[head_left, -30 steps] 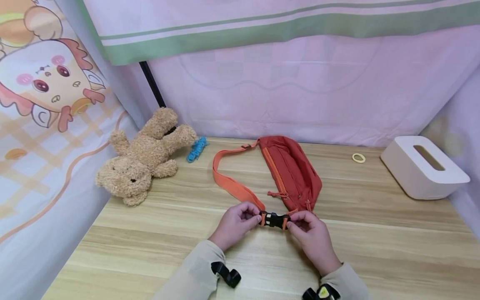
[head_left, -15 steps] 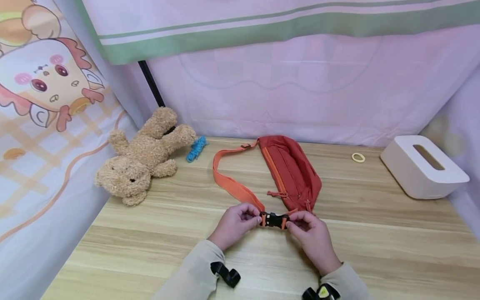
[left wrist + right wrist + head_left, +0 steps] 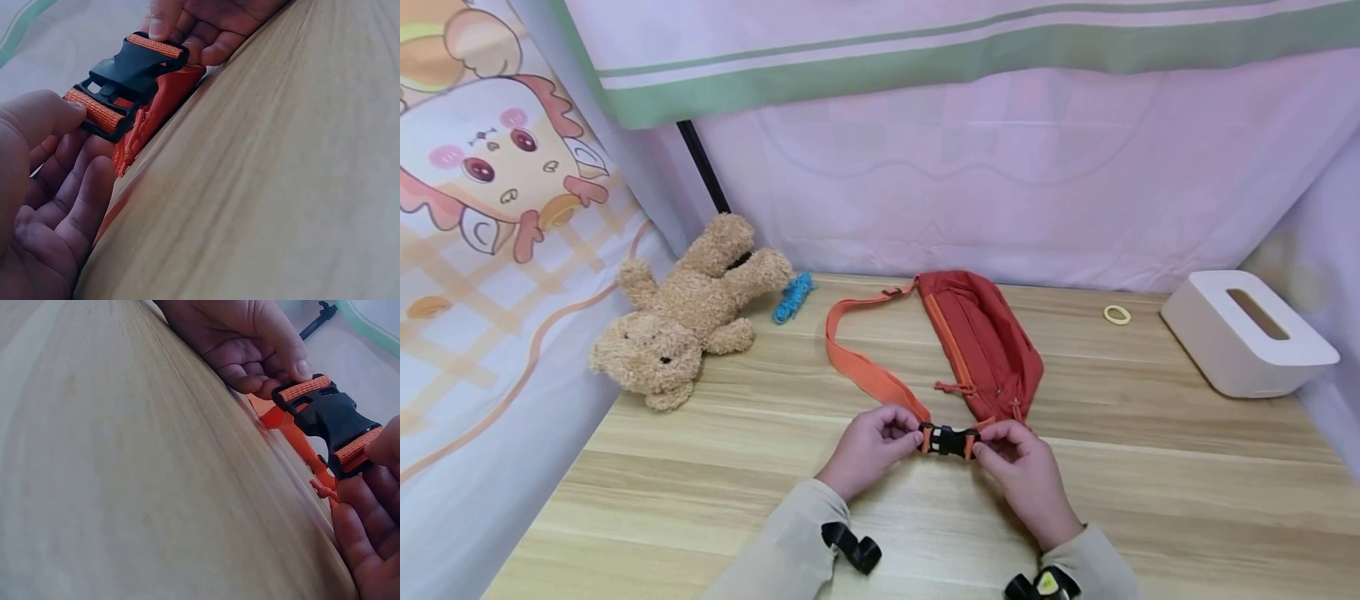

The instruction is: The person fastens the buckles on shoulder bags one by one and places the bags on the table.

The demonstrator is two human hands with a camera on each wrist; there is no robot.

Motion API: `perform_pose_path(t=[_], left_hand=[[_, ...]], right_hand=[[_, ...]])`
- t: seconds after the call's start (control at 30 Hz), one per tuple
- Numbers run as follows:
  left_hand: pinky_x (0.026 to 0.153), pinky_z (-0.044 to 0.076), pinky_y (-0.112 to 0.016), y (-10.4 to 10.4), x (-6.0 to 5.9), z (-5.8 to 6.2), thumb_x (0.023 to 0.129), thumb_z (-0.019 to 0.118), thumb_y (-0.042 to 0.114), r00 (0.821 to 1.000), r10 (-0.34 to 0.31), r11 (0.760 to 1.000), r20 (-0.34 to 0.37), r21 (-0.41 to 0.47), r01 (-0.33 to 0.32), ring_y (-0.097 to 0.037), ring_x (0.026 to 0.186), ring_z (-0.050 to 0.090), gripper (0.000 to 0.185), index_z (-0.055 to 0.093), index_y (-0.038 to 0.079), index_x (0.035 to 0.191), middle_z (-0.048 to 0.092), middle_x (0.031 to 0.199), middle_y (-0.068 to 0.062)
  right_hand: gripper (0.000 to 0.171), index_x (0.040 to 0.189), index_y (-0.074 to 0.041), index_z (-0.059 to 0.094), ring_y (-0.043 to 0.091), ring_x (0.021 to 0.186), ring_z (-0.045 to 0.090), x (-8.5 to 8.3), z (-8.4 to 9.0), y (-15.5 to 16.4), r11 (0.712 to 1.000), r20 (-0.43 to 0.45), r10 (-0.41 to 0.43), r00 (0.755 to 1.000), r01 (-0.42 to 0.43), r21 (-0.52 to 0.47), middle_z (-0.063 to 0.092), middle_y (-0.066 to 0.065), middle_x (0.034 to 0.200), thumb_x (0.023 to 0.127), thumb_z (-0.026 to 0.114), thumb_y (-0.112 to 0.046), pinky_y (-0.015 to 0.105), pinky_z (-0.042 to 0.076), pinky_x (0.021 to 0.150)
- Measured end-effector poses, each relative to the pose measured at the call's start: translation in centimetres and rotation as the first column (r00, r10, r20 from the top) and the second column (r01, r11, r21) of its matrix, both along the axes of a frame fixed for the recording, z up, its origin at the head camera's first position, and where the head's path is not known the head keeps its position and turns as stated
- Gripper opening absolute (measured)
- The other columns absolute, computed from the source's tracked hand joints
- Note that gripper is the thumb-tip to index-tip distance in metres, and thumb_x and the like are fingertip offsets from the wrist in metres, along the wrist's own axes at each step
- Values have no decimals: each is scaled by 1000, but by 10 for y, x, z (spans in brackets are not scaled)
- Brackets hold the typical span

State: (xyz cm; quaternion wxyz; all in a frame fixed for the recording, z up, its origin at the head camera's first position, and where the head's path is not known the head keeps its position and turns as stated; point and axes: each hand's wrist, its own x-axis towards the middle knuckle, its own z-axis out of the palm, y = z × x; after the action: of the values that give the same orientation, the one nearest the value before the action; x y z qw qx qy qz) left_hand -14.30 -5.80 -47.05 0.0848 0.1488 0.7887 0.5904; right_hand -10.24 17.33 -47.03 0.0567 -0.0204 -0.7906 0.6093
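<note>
Looks like a kid's bedroom to me: pastel cartoon-print curtain (image 3: 490, 192), fluffy tan teddy bear (image 3: 688, 312), light wooden desk (image 3: 1150, 500).

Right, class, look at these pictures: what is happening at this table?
A person holds the black buckle of a red waist bag over a wooden table. The left hand pinches one end, the right hand the other, and the two buckle halves sit joined. The orange strap loops back to the bag. A teddy bear and a white tissue box lie off to the sides.
</note>
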Motion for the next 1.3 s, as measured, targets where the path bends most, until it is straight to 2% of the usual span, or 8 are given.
perform_pose_path(t=[0.2, 0.6, 1.0, 1.3], left_hand=[[66, 52, -23, 0, 1, 1, 91, 75, 14, 1000, 5, 1000, 16, 14, -6, -14, 80, 62, 9, 67, 12, 93, 68, 91, 0], [67, 50, -23, -2, 0, 0, 92, 75, 17, 999, -46, 998, -9, -33, 45, -13, 80, 60, 8, 68, 14, 94, 66, 87, 3], [70, 52, -24, 0, -1, -1, 92, 74, 14, 1000, -8, 1000, 3, -5, 8, -14, 82, 62, 8, 66, 12, 94, 67, 91, 1], [67, 52, -25, -2, -2, -3, 93, 73, 16, 999, -44, 999, -2, -16, 44, -12, 81, 63, 7, 66, 15, 95, 68, 92, 5]], right_hand=[[14, 95, 0, 66, 13, 85, 65, 2, 3, -1, 1000, -12, 1, 1000, -1, -20, 69, 13, 101, 85, 75, 4, 21, 54, 75], [13, 94, -4, 71, 14, 89, 65, 0, 0, 1, 1000, 10, 17, 1000, -17, -3, 71, 11, 102, 85, 76, 3, 23, 55, 76], [14, 96, -1, 66, 13, 86, 64, 1, 2, 0, 1000, 7, 10, 1000, -10, -3, 70, 12, 103, 86, 75, 4, 22, 54, 75], [14, 94, -2, 68, 13, 87, 65, 0, 2, 1, 1000, 16, -5, 1000, 5, -14, 71, 12, 102, 84, 76, 4, 22, 54, 75]])
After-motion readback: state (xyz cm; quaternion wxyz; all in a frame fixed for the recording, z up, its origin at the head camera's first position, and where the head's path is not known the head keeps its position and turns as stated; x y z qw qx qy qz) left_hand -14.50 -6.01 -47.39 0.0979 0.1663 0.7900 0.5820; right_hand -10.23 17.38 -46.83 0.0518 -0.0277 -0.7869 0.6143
